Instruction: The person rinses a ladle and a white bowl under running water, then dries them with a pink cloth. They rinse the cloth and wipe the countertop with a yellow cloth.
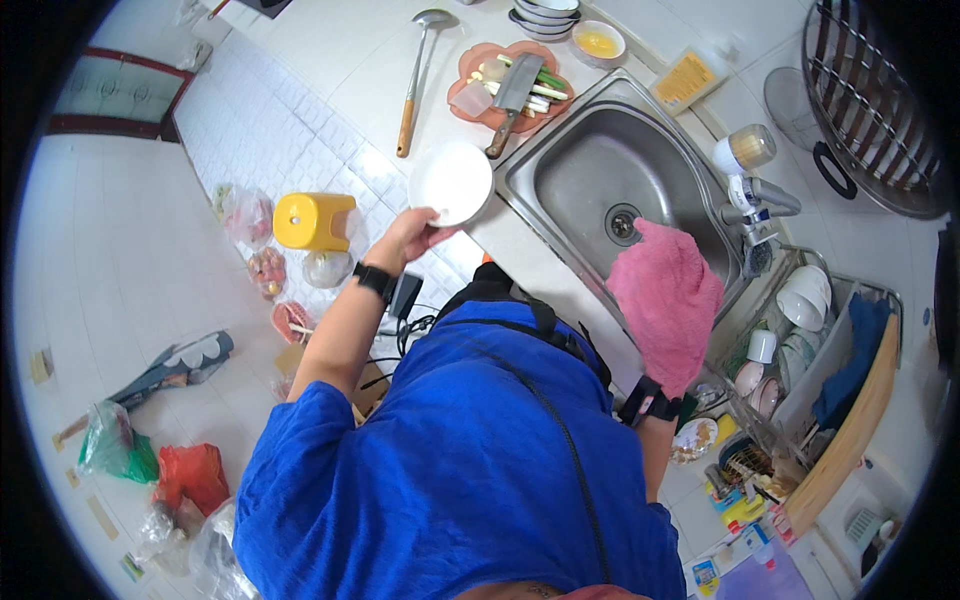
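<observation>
My left hand grips the near rim of a white bowl, thumb on the inner edge. The bowl is at the counter's front edge, left of the stainless steel sink; I cannot tell whether it touches the counter. A pink towel covers my right hand, so its fingers are hidden. Only the wrist with a black band shows below the cloth. The towel hangs over the sink's front rim and part of the basin. Beyond the bowl, a cleaver lies across a pink plate of cut scallions.
A ladle lies left of the plate. Stacked bowls and a bowl of yellow liquid stand behind. The faucet and a dish rack are at right. A yellow stool and several bags occupy the floor.
</observation>
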Demonstrator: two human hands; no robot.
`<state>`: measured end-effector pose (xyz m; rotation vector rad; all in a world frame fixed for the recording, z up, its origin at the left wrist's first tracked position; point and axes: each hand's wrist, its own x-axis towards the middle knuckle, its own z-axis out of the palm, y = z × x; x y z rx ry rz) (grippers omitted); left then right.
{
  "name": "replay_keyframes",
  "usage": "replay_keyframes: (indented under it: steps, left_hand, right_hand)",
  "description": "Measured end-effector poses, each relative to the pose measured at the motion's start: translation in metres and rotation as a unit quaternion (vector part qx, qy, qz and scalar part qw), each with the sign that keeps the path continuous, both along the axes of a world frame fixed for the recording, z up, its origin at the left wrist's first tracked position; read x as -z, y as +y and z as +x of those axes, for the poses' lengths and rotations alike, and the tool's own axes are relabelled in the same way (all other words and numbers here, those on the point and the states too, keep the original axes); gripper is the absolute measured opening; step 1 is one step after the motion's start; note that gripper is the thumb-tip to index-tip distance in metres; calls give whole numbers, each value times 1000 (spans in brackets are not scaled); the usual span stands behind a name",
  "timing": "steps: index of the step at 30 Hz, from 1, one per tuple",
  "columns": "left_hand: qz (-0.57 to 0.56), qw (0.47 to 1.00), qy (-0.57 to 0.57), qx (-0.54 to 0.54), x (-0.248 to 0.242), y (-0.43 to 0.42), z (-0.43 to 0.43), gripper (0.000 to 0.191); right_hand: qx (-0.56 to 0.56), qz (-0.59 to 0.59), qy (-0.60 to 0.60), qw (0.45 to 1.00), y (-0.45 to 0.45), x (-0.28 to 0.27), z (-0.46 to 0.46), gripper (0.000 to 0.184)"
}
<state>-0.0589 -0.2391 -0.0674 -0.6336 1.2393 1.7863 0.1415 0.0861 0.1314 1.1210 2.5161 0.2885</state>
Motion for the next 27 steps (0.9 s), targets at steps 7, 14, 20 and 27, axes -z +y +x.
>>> replay_keyframes:
  steps: [7, 14, 20, 27]
  left_hand:
    - [292, 932, -192, 95, -85, 76, 37, 54]
    - [258, 928, -162, 213, -170, 182, 87, 44]
    - [131, 921, 48, 365, -204, 185, 85, 46]
    - [121, 826, 236, 496, -210, 198, 64, 51]
  right_hand:
    - [-31, -80, 149, 985, 9, 0, -6, 29]
    - [-271, -203, 676, 655, -31, 44, 30, 45]
    - [-236, -357, 684, 591, 31, 18, 49, 37]
    - [155, -622, 656, 398, 57, -21, 56, 39]
